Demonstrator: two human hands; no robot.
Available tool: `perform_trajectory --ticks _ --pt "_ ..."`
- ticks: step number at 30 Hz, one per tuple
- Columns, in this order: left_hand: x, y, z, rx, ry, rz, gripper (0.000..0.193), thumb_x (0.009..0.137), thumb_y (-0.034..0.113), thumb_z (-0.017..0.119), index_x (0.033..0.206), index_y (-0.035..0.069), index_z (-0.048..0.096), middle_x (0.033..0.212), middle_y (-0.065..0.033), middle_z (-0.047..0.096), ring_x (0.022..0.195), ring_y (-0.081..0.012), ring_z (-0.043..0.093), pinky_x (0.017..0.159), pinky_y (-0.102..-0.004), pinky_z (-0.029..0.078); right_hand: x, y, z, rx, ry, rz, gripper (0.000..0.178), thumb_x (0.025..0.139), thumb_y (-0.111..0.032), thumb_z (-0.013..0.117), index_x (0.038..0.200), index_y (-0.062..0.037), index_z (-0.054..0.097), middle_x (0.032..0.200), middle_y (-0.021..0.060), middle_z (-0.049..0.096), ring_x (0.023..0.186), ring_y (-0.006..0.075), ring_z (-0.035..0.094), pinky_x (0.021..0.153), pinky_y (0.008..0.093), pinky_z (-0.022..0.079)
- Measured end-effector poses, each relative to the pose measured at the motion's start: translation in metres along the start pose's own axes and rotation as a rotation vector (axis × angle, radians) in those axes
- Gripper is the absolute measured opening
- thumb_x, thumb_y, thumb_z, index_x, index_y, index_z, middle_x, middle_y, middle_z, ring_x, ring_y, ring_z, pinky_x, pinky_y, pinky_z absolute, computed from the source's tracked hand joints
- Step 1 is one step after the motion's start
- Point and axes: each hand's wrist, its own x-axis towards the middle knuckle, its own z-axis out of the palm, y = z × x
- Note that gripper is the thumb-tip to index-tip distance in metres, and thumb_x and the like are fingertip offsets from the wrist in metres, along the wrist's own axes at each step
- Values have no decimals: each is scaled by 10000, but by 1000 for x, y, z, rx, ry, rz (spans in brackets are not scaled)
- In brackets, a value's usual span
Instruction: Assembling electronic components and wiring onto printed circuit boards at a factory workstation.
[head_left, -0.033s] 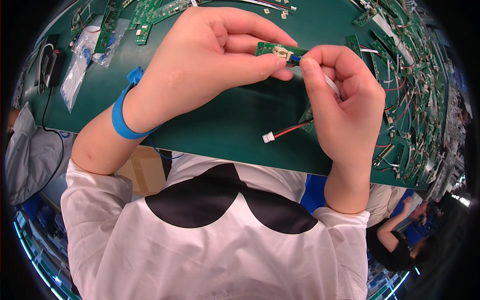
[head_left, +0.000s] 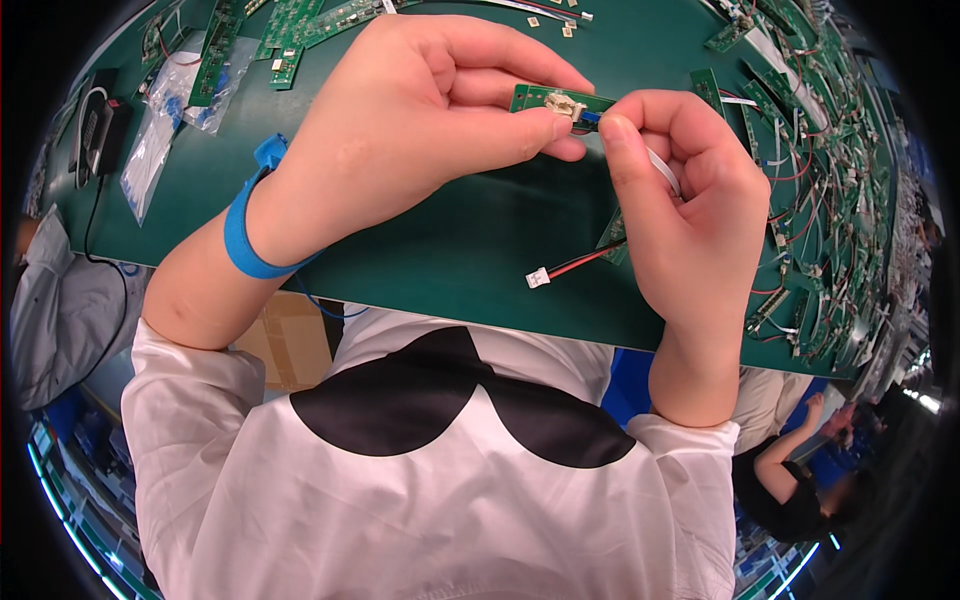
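My left hand [head_left: 420, 125] grips a small green circuit board [head_left: 524, 97] between thumb and fingers. A cream-coloured connector [head_left: 562, 103] shows on its face. Close by, my right hand [head_left: 695, 190] pinches a white flat cable [head_left: 662, 170] whose blue end [head_left: 590, 117] meets the board beside the left thumb. Whether that end sits inside a socket I cannot tell. Below the right hand, a white plug [head_left: 538, 277] on red and black wires [head_left: 585, 260] sticks out. Part of another green board [head_left: 612, 235] shows there, mostly hidden by the hand. A blue strap [head_left: 240, 235] circles my left wrist.
Many wired circuit boards [head_left: 800, 220] heap along the right of the green table [head_left: 430, 265]. More boards [head_left: 290, 45] lie at the far left, near clear plastic bags [head_left: 160, 135] and a black box with a cable [head_left: 100, 135]. Other people sit at both sides.
The white plug on the red and black wires has turned and shifted very slightly. Both hands and the board stay in place.
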Motion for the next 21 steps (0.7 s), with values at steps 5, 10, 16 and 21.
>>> perform_trajectory --ticks 5,10,16,21 --pt "-1 -2 2 -11 4 33 256 816 -53 574 1069 -86 560 980 -141 622 885 -213 649 746 -224 519 1 -2 0 -52 -5 11 65 852 -24 583 884 33 580 671 -48 524 562 -21 388 475 129 265" --pt "0 -2 1 -12 -34 -10 254 815 -60 568 1067 -87 559 997 -143 621 890 -219 648 761 -235 521 -1 -1 1 -69 4 -9 58 849 -24 583 865 31 580 656 -49 513 557 -20 381 468 135 259" --pt "-1 -3 2 -7 -29 -2 256 815 -67 559 1070 -91 554 1022 -153 614 898 -230 644 782 -254 522 -1 0 -1 -61 -12 9 54 848 -20 579 860 33 578 658 -51 510 558 -18 383 468 138 262" --pt "0 -4 2 -19 -38 8 257 814 -71 554 1070 -89 553 1037 -155 609 911 -233 640 797 -263 520 2 4 3 35 63 0 65 757 -34 627 761 -19 564 483 23 423 420 140 427 420 268 332"
